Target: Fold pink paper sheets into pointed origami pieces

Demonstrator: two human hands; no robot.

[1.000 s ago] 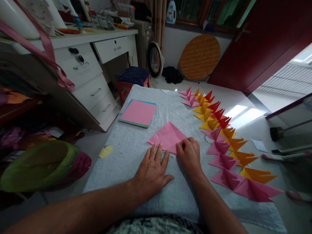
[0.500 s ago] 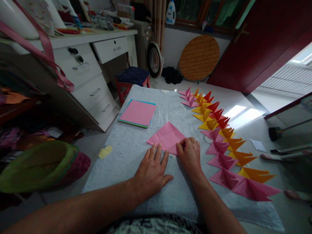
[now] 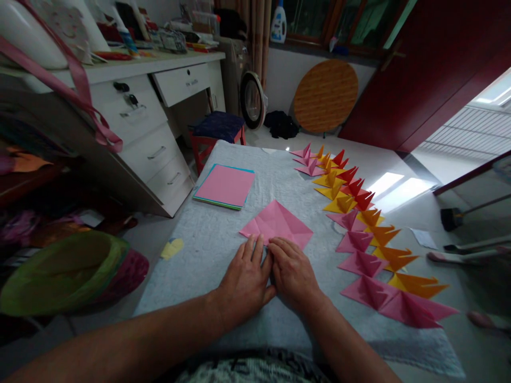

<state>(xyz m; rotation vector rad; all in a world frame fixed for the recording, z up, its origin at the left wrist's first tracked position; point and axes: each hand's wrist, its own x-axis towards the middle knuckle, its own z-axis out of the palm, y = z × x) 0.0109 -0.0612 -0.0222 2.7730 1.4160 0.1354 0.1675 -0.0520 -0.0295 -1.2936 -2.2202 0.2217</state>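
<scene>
Left hand (image 3: 244, 274) is lying flat, gripping nothing, on the near edge of the sheet (image 3: 275, 219), right hand (image 3: 294, 272) is touching there, can't tell if pinching, sheet's sitting on the table (image 3: 195, 279) near the stack (image 3: 225, 185).

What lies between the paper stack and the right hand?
The creased pink sheet at the right hand, then pale cloth towards the paper stack, in the head view.

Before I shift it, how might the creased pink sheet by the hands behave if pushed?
The sheet looks like thin paper, so probably light and easily bent. Its creases suggest it may buckle along those lines. Lying flat on the cloth, it would likely slide, not tip.
</scene>
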